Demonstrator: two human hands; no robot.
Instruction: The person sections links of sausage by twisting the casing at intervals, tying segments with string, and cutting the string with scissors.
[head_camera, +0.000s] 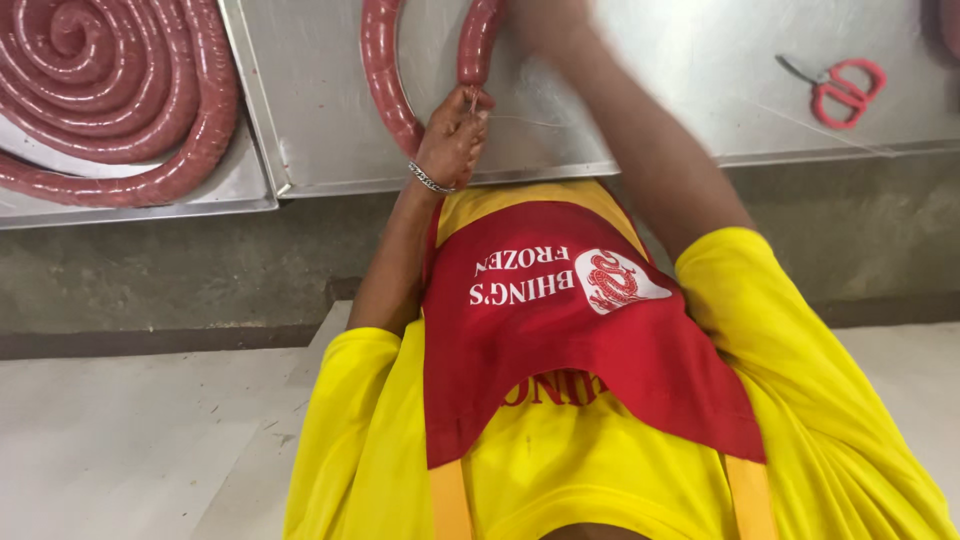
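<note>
Two hands work on one long red sausage (385, 75), which lies in a loop on the steel tabletop (640, 110) at the upper middle of the view. Beside the sausage's tied end, the left hand (452, 140), with a metal bracelet (430, 180) at its wrist, has its fingers (472, 108) pinched shut on a thin string (520, 121) that runs off to the right across the tabletop. The right hand (545, 20) sits just above that end of the sausage at the picture's top edge; it is blurred, and whether its fingers are open or closed cannot be told. Well to the right of the sausage, red-handled scissors (843, 88) lie flat on the same tabletop. To the left of the sausage, a separate tray (235, 185) carries a large coil of sausage (110, 90) wound in a spiral. Below the sausage, nearest the camera, are the person's yellow shirt (830, 400) and red apron (570, 340).
</note>
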